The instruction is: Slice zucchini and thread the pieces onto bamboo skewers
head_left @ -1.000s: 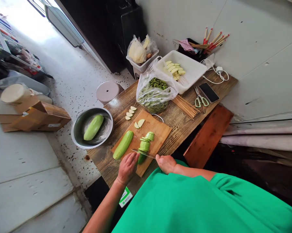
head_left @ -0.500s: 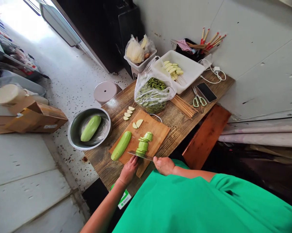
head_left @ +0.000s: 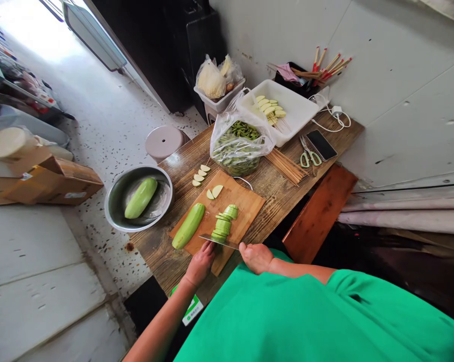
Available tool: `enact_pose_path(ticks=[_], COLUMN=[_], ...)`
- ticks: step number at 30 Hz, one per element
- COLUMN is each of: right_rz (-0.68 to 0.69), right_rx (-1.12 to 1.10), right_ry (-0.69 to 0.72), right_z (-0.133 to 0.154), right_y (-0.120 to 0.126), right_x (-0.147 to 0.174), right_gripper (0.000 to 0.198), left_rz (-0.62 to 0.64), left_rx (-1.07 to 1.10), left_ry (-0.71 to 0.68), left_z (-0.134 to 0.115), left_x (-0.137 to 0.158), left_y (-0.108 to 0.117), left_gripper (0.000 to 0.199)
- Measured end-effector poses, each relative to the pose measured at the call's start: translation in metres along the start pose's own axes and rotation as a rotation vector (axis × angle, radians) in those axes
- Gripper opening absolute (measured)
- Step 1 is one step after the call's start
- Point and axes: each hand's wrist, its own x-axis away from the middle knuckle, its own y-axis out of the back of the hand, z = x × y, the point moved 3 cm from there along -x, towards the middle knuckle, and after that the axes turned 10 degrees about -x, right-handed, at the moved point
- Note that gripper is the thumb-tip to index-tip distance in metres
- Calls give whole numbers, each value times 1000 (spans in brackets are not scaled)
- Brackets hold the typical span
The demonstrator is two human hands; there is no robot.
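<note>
My right hand [head_left: 256, 257] is closed round the handle of a kitchen knife [head_left: 227, 244]. Its blade stands across the near end of a sliced green zucchini [head_left: 222, 226] on the wooden cutting board [head_left: 245, 213]. Just on the near side of the blade, my left hand [head_left: 202, 261] has its fingers closed at the zucchini's end, most of which the hand and blade hide. An uncut zucchini half [head_left: 189, 226] lies along the board's left side. Two pale slices [head_left: 214, 192] rest near the board's far edge, with several more slices [head_left: 201, 175] on the table beyond.
A metal basin [head_left: 139, 198] holding a whole zucchini sits at the table's left corner. Behind the board stand a bag of green beans [head_left: 239, 146] and a white tray [head_left: 300, 108] of skewered slices. Bamboo skewers [head_left: 286, 165], scissors [head_left: 308, 153] and a phone [head_left: 322, 145] lie to the right.
Both hands and the knife stay nearly in the same place over the zucchini. The view has shifted very slightly.
</note>
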Motion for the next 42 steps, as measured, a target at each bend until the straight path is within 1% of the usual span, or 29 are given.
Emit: enact_pose_path(ticks=[2, 8, 13, 17, 24, 29, 31, 36, 38, 40, 42], right_rz=[-14, -10, 13, 48, 30, 24, 23, 17, 17, 19, 21], right_rx=[15, 33, 23, 19, 7, 5, 9, 18, 20, 22, 24], right_ry=[34, 49, 29, -13, -11, -7, -9, -6, -8, -12, -14], right_z=[1, 0, -1, -6, -7, -6, -6, -4, -4, -4, -5], right_y=[0, -3, -7, -14, -13, -12, -12, -13, -13, -13, -13], right_x=[0, -1, -5, -13, -11, -7, -6, -3, -2, -3, -3], right_gripper=[21, 21, 20, 21, 20, 20, 21, 23, 22, 22, 21], left_rz=[3, -35, -74, -91, -58, -42, -34, 10, 16, 7, -30], left_rx=[-4, 12, 9, 0, 10, 92, 127, 118, 98, 70, 31], left_ry=[-1, -5, -28, -35, 5, 112, 127, 25, 8, -3, -44], left_z=[0, 1, 3, 4, 4, 2, 1, 1, 3, 3, 0], left_x=[0, 1, 1, 0, 0, -1, -2, -5, -5, -4, -2], left_y=[1, -1, -4, -4, -3, 3, 7, 14, 15, 16, 21], left_gripper=[33, 29, 33, 37, 37, 38, 38, 37, 37, 37, 36])
